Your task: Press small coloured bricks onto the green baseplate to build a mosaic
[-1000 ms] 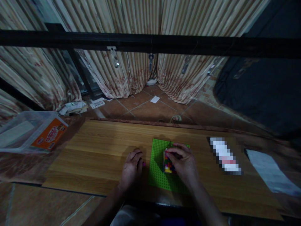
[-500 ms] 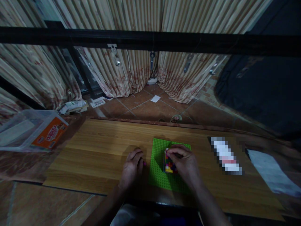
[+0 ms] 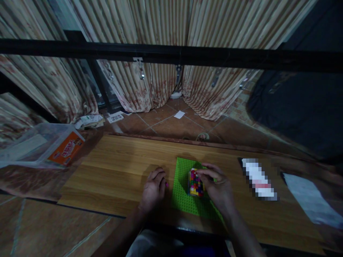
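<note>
A green studded baseplate (image 3: 183, 192) lies flat on the wooden table (image 3: 115, 171). On it stands a small block (image 3: 195, 183) built of many coloured bricks. My right hand (image 3: 218, 188) curls around the block's right side, with fingertips on its top edge. My left hand (image 3: 154, 189) rests on the table just left of the baseplate, fingers curled round a small pink piece (image 3: 166, 184) that peeks out at the fingertips.
A clear plastic box with an orange label (image 3: 64, 151) sits off the table's left end. A blurred-out flat object (image 3: 258, 178) and a white sheet (image 3: 311, 200) lie at the right. A black bar (image 3: 171, 55) crosses above; curtains hang behind.
The view has shifted slightly. My right hand has slid a little to the right, so more of the coloured block shows. My left hand stays put.
</note>
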`<state>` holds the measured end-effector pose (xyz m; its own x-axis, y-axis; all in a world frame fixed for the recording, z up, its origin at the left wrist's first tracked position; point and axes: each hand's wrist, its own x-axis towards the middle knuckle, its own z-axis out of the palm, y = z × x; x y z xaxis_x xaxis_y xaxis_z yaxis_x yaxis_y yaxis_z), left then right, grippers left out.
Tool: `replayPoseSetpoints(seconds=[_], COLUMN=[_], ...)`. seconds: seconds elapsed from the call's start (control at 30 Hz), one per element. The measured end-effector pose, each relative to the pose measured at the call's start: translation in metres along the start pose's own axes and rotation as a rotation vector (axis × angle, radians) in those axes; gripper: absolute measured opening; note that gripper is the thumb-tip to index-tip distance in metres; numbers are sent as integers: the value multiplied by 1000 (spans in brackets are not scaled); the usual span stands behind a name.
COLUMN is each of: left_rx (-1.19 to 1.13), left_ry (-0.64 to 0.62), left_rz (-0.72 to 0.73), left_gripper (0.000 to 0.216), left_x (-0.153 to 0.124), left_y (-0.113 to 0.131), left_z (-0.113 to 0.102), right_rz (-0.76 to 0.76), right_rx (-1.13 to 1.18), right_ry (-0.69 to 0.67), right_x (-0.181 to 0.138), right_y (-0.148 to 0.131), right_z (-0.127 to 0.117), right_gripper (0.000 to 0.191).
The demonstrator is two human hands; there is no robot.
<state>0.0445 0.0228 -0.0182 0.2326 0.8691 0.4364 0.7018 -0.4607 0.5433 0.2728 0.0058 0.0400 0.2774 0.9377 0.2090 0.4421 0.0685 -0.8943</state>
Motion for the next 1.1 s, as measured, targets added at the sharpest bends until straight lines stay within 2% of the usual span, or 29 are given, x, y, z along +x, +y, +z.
replayPoseSetpoints(seconds=[0.1,0.3,0.5,0.63,0.83,1.1], left_rx=[-3,-6,-4,-12,-32,-44], left_ry=[-7,2,-5,-9,-22,-19], left_rz=[7,-4,-13,-13,-32,-13], left_gripper=[21,21,21,21,22,21], left_x=[0,-1,-1,0,0,0], left_y=[0,-1,1,2,2,2], left_z=[0,1,0,-2,-1,-1], right_rz=[-59,-96,-61,20,153,159], right_rx=[-16,-141,-318,-241,-138,-88], right_ry=[70,93,-40,-116,-138,-130], right_x=[-7,-8,11,14,14,15], right_y=[-9,-14,-7,2,2,5], right_z=[-4,-2,4,9,11,13], right_gripper=[16,21,30,27,24,24])
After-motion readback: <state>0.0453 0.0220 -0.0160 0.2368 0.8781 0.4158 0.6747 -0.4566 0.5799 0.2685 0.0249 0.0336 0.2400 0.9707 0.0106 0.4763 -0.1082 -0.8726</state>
